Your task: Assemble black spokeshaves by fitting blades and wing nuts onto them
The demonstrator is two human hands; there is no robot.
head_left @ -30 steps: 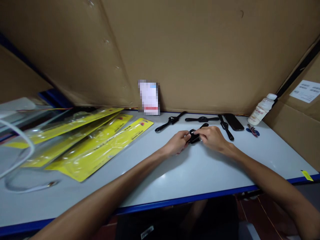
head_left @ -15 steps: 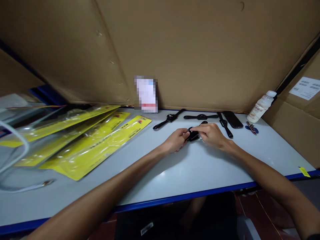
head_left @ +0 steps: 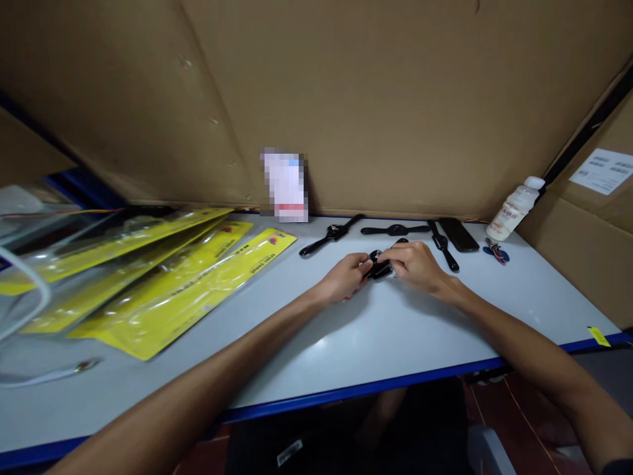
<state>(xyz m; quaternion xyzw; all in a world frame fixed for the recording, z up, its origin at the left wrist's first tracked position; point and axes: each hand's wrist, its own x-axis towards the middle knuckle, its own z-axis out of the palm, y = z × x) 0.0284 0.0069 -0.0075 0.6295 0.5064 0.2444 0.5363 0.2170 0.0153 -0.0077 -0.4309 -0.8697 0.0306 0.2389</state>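
Note:
A black spokeshave (head_left: 380,269) is held over the white table, tilted up to the right, with both hands close together on it. My left hand (head_left: 347,276) is closed round its left side, thumb near the middle. With bent fingers, my right hand (head_left: 414,265) grips the middle and right part, where a small shiny piece shows. The right handle's tip sticks out above my right hand. Fingers hide most of the tool's body. Further back lie other black spokeshaves: one slanted (head_left: 332,235), one level (head_left: 395,229) and one angled (head_left: 443,246) beside the phone.
Yellow-backed plastic blister packs (head_left: 198,290) overlap on the left, near a white cable (head_left: 49,376). A black phone (head_left: 459,235), a milky bottle (head_left: 514,211) and a small keyring bundle (head_left: 496,251) stand or lie at right. A blurred upright item (head_left: 287,188) leans against the cardboard wall (head_left: 376,112).
The view has shifted slightly. The fingers of my right hand have moved a little at the middle of the spokeshave, and a shiny piece now shows there. Both hands stay on the tool.

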